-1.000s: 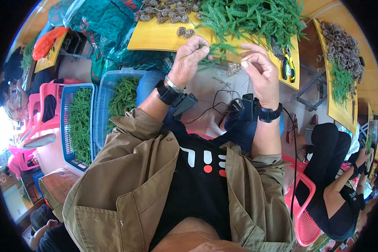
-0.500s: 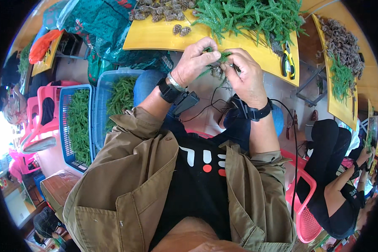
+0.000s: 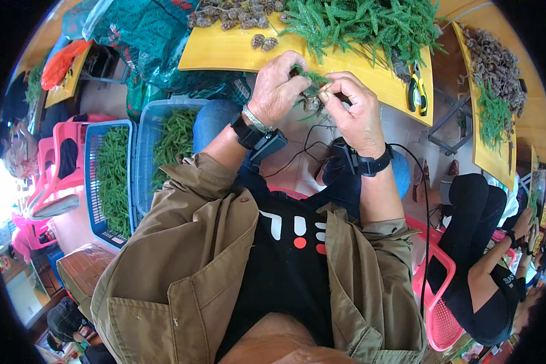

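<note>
Just off the front edge of the yellow table (image 3: 224, 56), both my hands are closed on one small green artificial pine sprig (image 3: 312, 77). My left hand (image 3: 277, 84) grips its leafy part from the left. Fingers of my right hand (image 3: 353, 109) pinch at the sprig's stem side. Below the fingertips hangs a brown pine cone (image 3: 311, 104), next to the greenery; how it is joined is too small to tell. Two loose pine cones (image 3: 264, 43) lie on the table, beyond my left hand. Pliers (image 3: 417, 92) with yellow-and-black handles rest at its right end.
A heap of green sprigs (image 3: 364, 27) and a pile of pine cones (image 3: 233, 13) cover the table's far side. Left of me stand a blue basket (image 3: 91, 176) and a clear bin (image 3: 144, 145) of greenery. A black cable (image 3: 428, 224) hangs at my right. A co-worker (image 3: 485, 267) sits there.
My left hand has shifted slightly and loosened its curl, showing more of the sprig. The right hand stays nearly in place, still pinching.
</note>
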Demonstrator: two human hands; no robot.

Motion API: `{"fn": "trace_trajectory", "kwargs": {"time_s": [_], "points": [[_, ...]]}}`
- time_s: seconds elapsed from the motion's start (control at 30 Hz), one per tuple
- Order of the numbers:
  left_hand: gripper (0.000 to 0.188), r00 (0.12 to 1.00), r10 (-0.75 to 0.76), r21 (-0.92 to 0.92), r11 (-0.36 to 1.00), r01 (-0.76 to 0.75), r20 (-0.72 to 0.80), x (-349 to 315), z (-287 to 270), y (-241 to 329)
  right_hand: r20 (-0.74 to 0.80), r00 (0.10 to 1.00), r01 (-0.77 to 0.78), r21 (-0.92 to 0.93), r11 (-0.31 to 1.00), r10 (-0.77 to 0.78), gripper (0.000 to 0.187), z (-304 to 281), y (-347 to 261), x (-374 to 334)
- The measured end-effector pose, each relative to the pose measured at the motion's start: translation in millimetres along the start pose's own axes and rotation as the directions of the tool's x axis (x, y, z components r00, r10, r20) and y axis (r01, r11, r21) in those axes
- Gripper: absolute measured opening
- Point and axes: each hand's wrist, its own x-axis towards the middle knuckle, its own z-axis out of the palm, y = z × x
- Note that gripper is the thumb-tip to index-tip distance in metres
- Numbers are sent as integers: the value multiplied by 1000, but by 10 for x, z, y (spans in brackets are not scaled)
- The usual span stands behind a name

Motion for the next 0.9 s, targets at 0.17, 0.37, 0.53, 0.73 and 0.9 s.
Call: {"fn": "trace_trajectory", "kwargs": {"time_s": [0.17,0.37,0.53,0.73,0.9], "points": [[13,970,-172,-647,722,244,174,-2,35,-61,-12,998,-54,81,995,55,8,19,-38,5],[22,949,-240,-732,606,311,205,-52,10,49,-54,998,47,45,998,-45,8,38,-26,29],[31,988,-147,-672,736,79,-45,-114,30,194,-16,1000,15,122,992,-13,7,23,-34,17],[30,932,276,-166,933,-318,-234,-50,84,117,20,991,-133,268,954,133,5,39,64,-35],[19,1000,-19,-476,880,6,-22,-16,92,11,-7,993,-109,311,944,117,4,46,86,-47]]}}
